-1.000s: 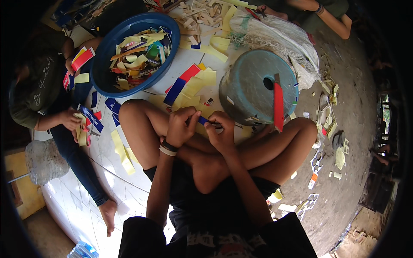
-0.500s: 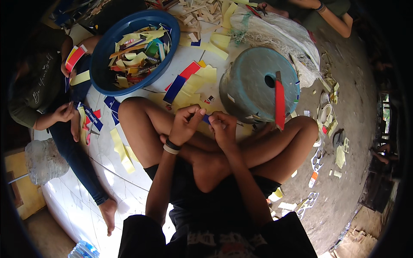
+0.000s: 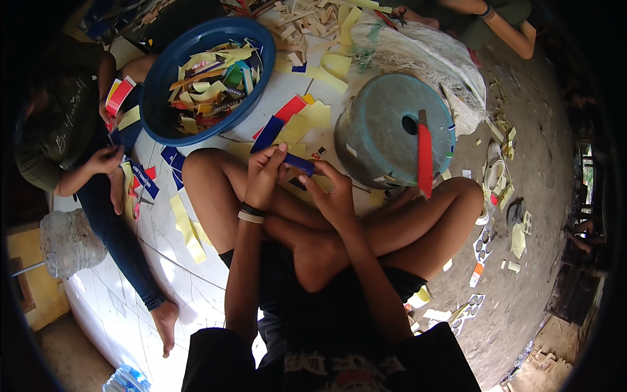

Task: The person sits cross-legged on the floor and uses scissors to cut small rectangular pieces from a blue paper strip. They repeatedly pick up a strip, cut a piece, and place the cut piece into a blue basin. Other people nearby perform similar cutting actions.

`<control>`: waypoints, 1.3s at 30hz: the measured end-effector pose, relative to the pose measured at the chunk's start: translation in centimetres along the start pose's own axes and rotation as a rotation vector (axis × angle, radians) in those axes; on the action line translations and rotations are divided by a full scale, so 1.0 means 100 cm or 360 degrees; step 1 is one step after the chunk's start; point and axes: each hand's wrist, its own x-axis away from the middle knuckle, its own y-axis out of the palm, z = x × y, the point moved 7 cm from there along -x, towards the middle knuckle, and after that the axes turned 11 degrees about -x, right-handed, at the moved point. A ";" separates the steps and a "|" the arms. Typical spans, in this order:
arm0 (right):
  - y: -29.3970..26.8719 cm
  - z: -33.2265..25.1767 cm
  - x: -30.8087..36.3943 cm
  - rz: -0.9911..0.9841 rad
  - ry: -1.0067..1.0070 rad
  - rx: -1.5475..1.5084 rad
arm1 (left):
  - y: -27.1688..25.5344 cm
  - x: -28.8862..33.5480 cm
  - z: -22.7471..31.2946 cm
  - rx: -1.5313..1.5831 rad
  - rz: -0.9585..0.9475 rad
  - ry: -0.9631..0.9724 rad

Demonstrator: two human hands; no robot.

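A small dark blue strip [image 3: 299,163], likely card or paper, spans my two hands above my crossed legs. My left hand [image 3: 263,175] grips its left end between thumb and fingers. At the strip's right end, the thumb and forefinger of my right hand [image 3: 333,196] close on it. Just beyond my hands lie pale yellow sheets [image 3: 307,124], a red strip [image 3: 290,108] and a larger blue strip [image 3: 266,134]. Right of these stands a round grey-green tub [image 3: 385,111], upside down, with a long flat red piece [image 3: 425,157], dark at one end, resting on it.
A blue basin [image 3: 157,98] full of coloured strips stands at the far left. Beside it a co-worker's hand [image 3: 104,160] works near scissors [image 3: 138,196]. Wood sticks [image 3: 304,26] are heaped at the back, with a white sack [image 3: 418,55] to the right. Scraps litter the floor.
My hands have moved slightly apart, the left one up and to the left. More of the blue strip shows between them. The co-worker's hands at the left have shifted.
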 end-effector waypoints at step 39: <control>-0.029 0.045 0.008 0.0578 0.0641 -0.0974 | 0.040 0.015 0.020 -0.0420 -0.0172 0.0243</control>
